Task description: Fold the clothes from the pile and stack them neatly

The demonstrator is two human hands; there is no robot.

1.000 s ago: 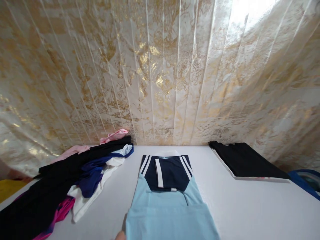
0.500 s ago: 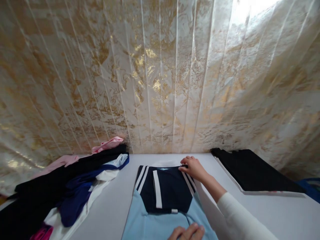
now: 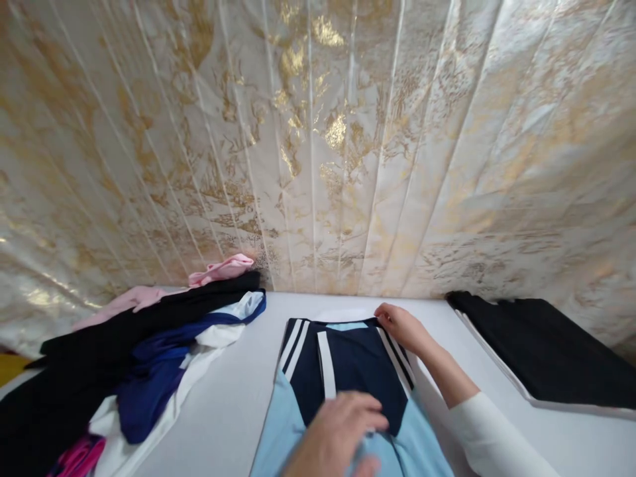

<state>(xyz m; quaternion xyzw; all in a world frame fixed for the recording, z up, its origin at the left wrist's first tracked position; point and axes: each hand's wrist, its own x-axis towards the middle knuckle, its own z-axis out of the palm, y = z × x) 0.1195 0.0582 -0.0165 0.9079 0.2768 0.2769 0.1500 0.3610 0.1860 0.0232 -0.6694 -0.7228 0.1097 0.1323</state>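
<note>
Grip of right hand (image 3: 403, 327) pinching navy collar (image 3: 348, 361), left hand (image 3: 335, 434) flat, unclenched: uneven pull might skew light-blue shirt (image 3: 278, 440).

Bright, even daylight fills the view; the gold-patterned curtain (image 3: 318, 146) glints with patchy glare. Shadows on the white table (image 3: 238, 404) are soft and faint. The left hand (image 3: 338, 434) is motion-blurred (closest to the lens), and straight lines bow outward toward the edges.
</note>
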